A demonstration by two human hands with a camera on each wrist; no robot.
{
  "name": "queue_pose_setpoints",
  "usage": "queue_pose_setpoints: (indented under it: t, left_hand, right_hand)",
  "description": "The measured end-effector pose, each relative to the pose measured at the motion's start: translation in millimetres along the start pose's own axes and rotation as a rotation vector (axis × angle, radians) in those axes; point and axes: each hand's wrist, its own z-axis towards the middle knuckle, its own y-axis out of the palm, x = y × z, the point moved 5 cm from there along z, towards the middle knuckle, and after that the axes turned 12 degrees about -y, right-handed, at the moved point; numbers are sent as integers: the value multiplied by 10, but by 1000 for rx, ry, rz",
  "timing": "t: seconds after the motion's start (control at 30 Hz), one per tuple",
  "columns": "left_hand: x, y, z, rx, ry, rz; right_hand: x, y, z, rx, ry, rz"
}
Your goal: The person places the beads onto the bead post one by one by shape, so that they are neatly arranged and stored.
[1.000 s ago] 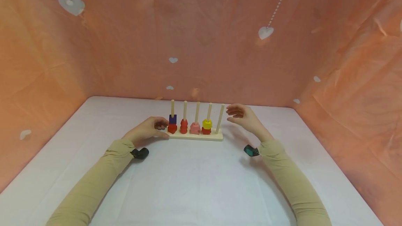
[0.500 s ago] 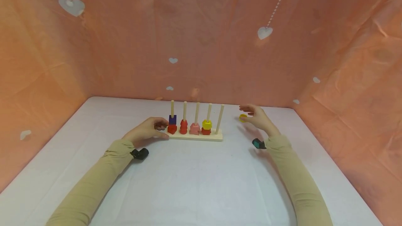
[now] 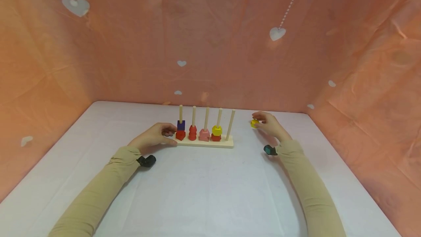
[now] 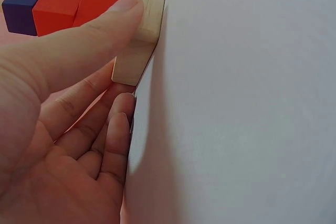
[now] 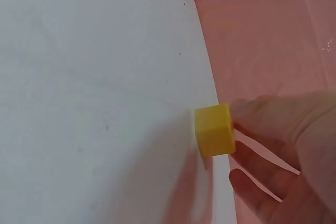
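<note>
My left hand holds the left end of a wooden peg board; in the left wrist view the thumb lies along its edge, with the fingers on the other side. The pegs carry a dark blue block over a red one, red rounded beads, a pink block, and a yellow bead over a red one. The far-right peg is bare. To the board's right, my right hand pinches a yellow block at its fingertips.
A white-covered table lies under both arms. Behind it and at both sides hangs an orange-pink cloth with white hearts. A black wrist camera sits at the left cuff, another at the right.
My right hand has moved right, away from the bare peg, and its fingers have closed in on the yellow block, which came into sight. The left hand and board have stayed put.
</note>
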Motion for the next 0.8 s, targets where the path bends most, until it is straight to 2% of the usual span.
queue_pose_setpoints:
  t: [0.23,0.47,0.8]
  left_hand:
    - [17,3,-8,6,-21,20]
    - [22,-2,1,7,-9,17]
    - [20,-2,-18,1,-13,2]
  right_hand:
    - [12,2,-13,-11,33,-21]
    - [22,-4,-3,-23,71,-39]
    - [6,26,9,11,78,-20]
